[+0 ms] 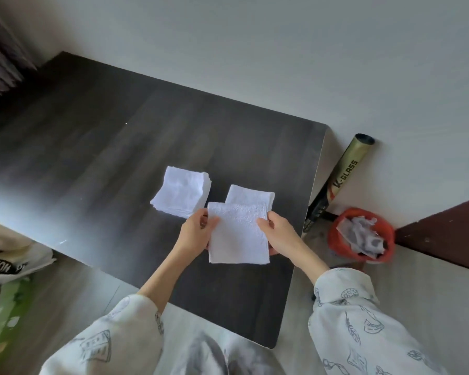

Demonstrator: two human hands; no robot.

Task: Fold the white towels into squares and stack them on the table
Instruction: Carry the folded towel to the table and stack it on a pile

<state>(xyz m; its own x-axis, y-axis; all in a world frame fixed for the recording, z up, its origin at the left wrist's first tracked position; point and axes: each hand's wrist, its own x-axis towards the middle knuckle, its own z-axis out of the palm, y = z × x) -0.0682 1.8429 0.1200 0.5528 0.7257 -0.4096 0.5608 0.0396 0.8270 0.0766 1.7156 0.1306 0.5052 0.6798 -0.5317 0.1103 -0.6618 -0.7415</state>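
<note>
A white towel (237,235) is held above the dark table (92,147), folded into a rough square. My left hand (197,231) pinches its left edge and my right hand (278,232) pinches its right edge. Behind it a stack of white towels (180,192) lies on the table to the left. A second, flatter pile of white towels (251,196) lies to the right, its near part hidden by the held towel.
The table's right edge runs close to my right hand. On the floor beyond it stand a red bin (362,235) full of paper and a gold tube (341,177) leaning on the wall. A bag (11,263) lies at the left.
</note>
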